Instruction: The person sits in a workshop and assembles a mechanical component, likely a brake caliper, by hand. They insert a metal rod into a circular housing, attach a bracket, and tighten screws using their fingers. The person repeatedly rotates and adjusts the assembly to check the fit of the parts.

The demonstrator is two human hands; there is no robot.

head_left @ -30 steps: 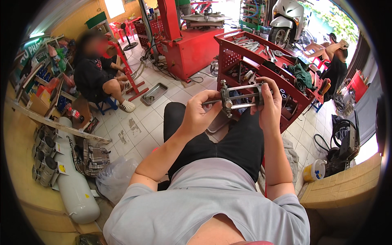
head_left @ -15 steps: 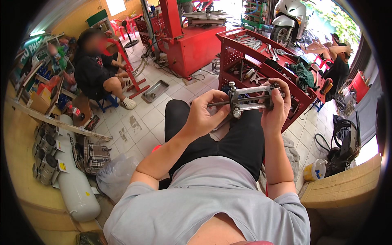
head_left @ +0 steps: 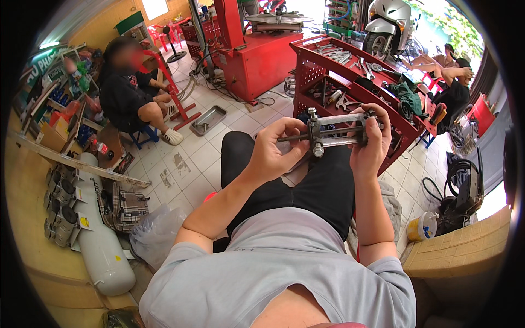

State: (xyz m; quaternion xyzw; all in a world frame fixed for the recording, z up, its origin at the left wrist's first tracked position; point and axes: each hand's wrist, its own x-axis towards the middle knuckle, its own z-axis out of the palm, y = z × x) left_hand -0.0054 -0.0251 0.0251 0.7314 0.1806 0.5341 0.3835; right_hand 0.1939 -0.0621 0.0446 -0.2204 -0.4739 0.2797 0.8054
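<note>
I sit with a metal puller tool (head_left: 333,134) held up over my knees, its two flat bars running left to right with a threaded rod through them. My left hand (head_left: 273,150) pinches the rod's left end and the bolt head. At the tool's right end my right hand (head_left: 369,145) is wrapped around the bars. My black trousers and grey shirt fill the lower middle of the view.
A red tool cart (head_left: 350,82) with wrenches stands just ahead of my knees. A red machine (head_left: 257,54) is behind it, a metal tray (head_left: 208,119) on the tiled floor. A person sits on a stool (head_left: 131,104) at left. A white gas cylinder (head_left: 101,240) lies lower left, a scooter (head_left: 385,24) far right.
The tool has come a little closer and lower toward my lap, and my left fingers have shifted along the rod's end. The seated person has stayed put.
</note>
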